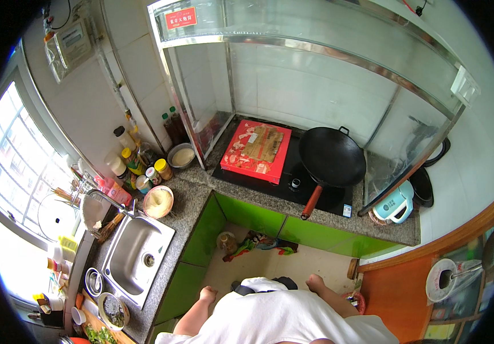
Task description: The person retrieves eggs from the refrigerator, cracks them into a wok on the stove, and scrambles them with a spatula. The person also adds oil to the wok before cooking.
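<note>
My left hand (208, 294) hangs at my side above the floor, fingers curled in, with nothing seen in it. On the other side my right hand (315, 282) hangs the same way, loosely fisted, and no object shows in it. Both are apart from the counter. Ahead of me a black wok (332, 155) with a reddish wooden handle (312, 202) rests on the right part of the black cooktop (295, 200). A red box (253, 150) with torn brown cardboard on top lies over the cooktop's left part.
Left stands a steel sink (133, 253); a bowl of noodles (158, 202) and several condiment jars (163, 169) are behind it. A bowl (113, 310) sits by chopped greens (100, 334). Glass panels in a metal frame (307, 43) surround the cooktop. A light-blue kettle (395, 202) stands right.
</note>
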`<state>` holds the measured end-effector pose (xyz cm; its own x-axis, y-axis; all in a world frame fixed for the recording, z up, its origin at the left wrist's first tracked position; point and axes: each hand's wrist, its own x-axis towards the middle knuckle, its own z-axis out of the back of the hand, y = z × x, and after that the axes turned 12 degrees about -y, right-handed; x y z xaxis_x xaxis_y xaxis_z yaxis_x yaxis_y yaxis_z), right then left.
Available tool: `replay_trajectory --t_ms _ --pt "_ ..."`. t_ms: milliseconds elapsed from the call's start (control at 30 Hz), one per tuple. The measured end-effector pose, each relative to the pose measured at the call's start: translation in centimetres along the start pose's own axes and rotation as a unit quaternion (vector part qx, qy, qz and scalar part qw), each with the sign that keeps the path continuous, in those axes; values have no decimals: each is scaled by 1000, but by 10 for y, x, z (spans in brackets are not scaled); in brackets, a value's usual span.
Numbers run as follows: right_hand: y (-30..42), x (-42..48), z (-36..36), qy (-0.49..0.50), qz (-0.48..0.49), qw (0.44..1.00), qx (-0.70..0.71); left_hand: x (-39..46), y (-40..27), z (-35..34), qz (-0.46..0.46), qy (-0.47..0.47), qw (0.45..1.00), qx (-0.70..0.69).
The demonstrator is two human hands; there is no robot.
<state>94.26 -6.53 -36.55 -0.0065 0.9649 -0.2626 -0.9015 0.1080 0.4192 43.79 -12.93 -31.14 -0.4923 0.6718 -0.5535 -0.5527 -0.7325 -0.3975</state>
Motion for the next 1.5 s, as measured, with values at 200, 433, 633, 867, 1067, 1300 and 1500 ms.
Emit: replay_trajectory --t_ms 200,433,633,867,1067,1300,1500 --pt "20 1 25 41 -76 996 19 14 30 -30 -7 -32 999 -22" --pt "-2 10 25 24 -12 1000 -6 6 17 -34 -4 -38 999 0" --pt "-21 23 25 -63 -63 996 16 -13 -10 -28 6 -77 997 -30" --pt "-37 24 45 6 5 1000 15 -58 -40 -35 5 -150 986 -71" --pt "-50 23 47 59 57 997 -12 -94 -13 -58 20 -128 990 -51" --pt "-10 40 61 52 79 995 21 -108 36 -69 71 -192 977 -65" --pt "2 47 59 43 66 996 34 -141 -20 -36 111 -130 978 -115"
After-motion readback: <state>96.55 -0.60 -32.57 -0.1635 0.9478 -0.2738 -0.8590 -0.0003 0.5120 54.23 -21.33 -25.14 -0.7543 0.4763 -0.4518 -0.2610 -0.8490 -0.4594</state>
